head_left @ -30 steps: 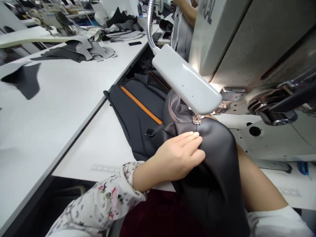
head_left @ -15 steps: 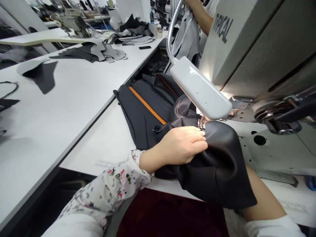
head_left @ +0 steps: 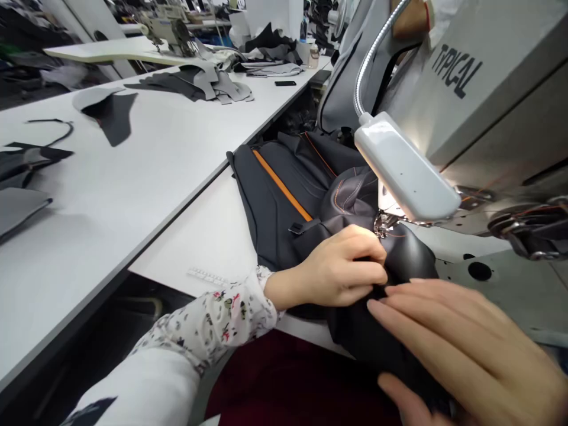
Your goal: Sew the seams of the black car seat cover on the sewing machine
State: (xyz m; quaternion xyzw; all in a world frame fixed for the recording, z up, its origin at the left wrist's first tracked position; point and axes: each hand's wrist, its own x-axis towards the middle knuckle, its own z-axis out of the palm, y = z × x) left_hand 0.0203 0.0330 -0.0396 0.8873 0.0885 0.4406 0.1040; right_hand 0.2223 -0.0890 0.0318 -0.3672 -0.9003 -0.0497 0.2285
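My left hand [head_left: 344, 266] is curled, pinching a fold of the black leather cover [head_left: 402, 260] just below the presser foot [head_left: 380, 223]. My right hand [head_left: 461, 343] lies open and flat on it, fingers extended toward the left hand, nearly touching.

The light grey sewing machine [head_left: 497, 112] with dark lettering stands over a black leather cover [head_left: 412, 260] with curved orange stitching [head_left: 338, 198], and left of the machine that cover shows a straight orange stripe [head_left: 281, 185]. In front of the machine hangs a white lamp [head_left: 406, 168] on a silvery gooseneck [head_left: 370, 56], while the sleeve [head_left: 213, 325] left of it is white with small red, green and dark flowers. Farther left of the machine, grey and black fabric pieces [head_left: 199, 83] lie on a white table [head_left: 133, 171].
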